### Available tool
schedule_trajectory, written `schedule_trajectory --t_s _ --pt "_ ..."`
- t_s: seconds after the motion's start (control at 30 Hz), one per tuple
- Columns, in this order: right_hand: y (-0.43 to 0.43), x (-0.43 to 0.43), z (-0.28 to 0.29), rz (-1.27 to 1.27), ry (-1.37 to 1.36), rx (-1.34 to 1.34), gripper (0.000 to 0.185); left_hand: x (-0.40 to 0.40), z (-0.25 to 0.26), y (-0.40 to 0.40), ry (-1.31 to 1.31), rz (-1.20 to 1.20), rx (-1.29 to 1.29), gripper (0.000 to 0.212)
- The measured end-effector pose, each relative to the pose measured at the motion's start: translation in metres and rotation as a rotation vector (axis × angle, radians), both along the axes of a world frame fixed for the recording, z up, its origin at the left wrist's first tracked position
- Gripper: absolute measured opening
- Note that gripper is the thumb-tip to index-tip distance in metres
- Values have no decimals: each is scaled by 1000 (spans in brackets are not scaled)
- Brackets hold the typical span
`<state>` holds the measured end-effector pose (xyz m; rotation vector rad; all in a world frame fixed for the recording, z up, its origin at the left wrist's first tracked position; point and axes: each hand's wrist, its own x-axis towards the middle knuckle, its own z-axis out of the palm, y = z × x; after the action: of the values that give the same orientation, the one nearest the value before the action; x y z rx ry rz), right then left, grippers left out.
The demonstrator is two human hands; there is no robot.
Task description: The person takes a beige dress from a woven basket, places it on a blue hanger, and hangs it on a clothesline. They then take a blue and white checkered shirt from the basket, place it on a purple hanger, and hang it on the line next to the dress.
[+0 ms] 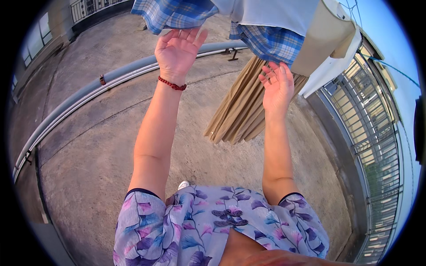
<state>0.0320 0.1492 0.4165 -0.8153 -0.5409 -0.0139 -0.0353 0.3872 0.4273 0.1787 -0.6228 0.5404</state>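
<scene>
Blue and white plaid cloth hangs in two parts, a left part (178, 15) and a right part (271, 41), below a white garment (273, 15). My left hand (179, 50), palm up with its fingers apart, has its fingertips at the lower edge of the left part. A red bead bracelet (172, 83) circles that wrist. Lower down, my right hand (279, 88) has slightly curled, parted fingers at the hem of the right part. Whether the fingertips press on the cloth is hard to tell. Behind the right hand hangs a beige pleated skirt (238, 103).
A beige top (308, 43) and a white garment (327, 71) hang at the right. Pipes (129, 66) on low brackets cross the concrete floor (100, 149). Metal railing (369, 126) borders the right side. A white shoe (183, 185) shows below me.
</scene>
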Motion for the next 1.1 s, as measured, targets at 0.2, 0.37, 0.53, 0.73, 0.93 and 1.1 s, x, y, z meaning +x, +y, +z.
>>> schedule_trajectory --t_s 0.2,0.37,0.53,0.73,0.93,1.1 --pt "11 4 13 298 248 81 22 37 -21 -48 383 2 599 25" --pt "8 23 14 298 251 66 11 52 17 -67 514 -32 691 29" --pt "-10 18 21 312 117 237 13 49 35 -66 326 -114 204 35" --pt "-46 32 26 546 -70 669 29 37 42 -64 47 -180 -65 30" --pt "-41 0 47 710 -67 610 46 25 40 -66 5 -176 25 34" --pt "-65 0 73 230 -140 467 44 22 46 -44 -93 146 58 43"
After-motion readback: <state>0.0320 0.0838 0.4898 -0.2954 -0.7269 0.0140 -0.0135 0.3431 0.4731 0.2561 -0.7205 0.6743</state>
